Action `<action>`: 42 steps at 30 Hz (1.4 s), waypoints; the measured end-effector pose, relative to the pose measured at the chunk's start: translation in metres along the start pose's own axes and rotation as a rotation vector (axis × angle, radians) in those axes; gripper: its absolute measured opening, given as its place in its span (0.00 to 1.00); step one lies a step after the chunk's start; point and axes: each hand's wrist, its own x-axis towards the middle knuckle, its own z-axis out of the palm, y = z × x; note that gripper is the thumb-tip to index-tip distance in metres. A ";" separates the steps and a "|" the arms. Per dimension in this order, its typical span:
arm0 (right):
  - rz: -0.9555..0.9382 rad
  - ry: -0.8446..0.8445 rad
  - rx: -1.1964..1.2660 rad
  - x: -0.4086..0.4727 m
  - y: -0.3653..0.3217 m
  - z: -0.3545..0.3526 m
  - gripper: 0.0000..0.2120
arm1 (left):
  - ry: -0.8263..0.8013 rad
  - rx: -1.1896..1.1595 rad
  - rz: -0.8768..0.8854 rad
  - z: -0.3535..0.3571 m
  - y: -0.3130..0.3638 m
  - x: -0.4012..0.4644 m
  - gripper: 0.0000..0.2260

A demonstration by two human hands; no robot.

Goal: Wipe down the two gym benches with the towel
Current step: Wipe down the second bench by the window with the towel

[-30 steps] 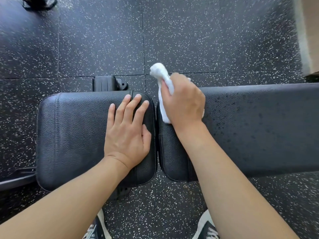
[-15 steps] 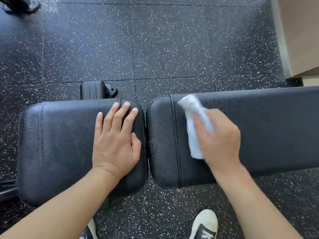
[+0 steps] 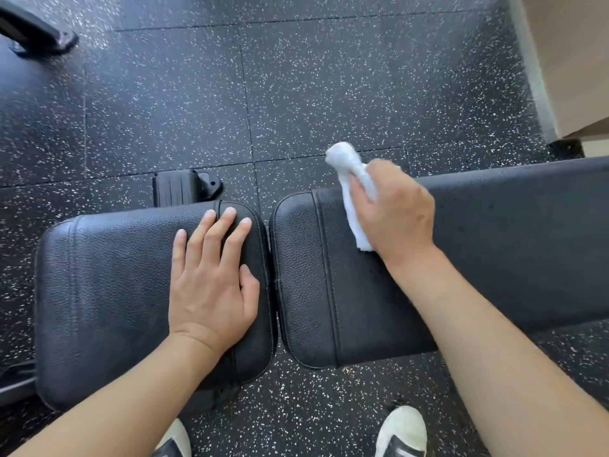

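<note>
Speckled black rubber floor tiles fill the background beneath two black padded benches set end to end, with only a narrow gap between them. On the shorter left bench pad, the left hand lies flat, palm down, fingers spread a little and reaching toward the far right corner, gripping nothing. The right hand is closed around a bunched white towel, pressing it onto the far edge of the long right bench pad, just past the stitched seam near that pad's left end; one rolled end of the towel sticks out beyond the fingers and over the bench's far edge, and a smaller part shows below the palm. Both bare forearms come in from the bottom of the view. Beyond the left pad, a black ribbed foot piece of the frame pokes out on the floor. Two shoes with pale toes show at the bottom edge. A black metal base sits in the far left corner, and a pale wall rises at the far right.
</note>
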 end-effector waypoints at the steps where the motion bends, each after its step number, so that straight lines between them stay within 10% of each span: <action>1: 0.073 0.006 -0.011 0.004 0.006 -0.003 0.16 | -0.002 0.004 -0.002 0.000 -0.001 0.000 0.28; 10: -0.195 0.042 0.031 -0.028 -0.056 0.025 0.13 | 0.000 0.015 -0.001 0.001 0.000 -0.001 0.29; 16: 0.025 0.149 -0.042 -0.079 0.010 -0.009 0.12 | 0.008 0.011 0.004 0.003 -0.001 -0.001 0.29; 25: -0.338 0.041 -0.024 -0.115 -0.020 -0.009 0.12 | 0.009 0.004 0.009 0.005 -0.003 -0.001 0.29; 30: 0.124 0.161 -0.115 -0.120 0.020 -0.029 0.15 | 0.017 0.007 0.015 0.006 -0.005 -0.001 0.29; 42: -0.185 0.036 0.048 -0.116 -0.057 0.005 0.11 | 0.012 0.000 0.004 0.000 0.001 0.000 0.28</action>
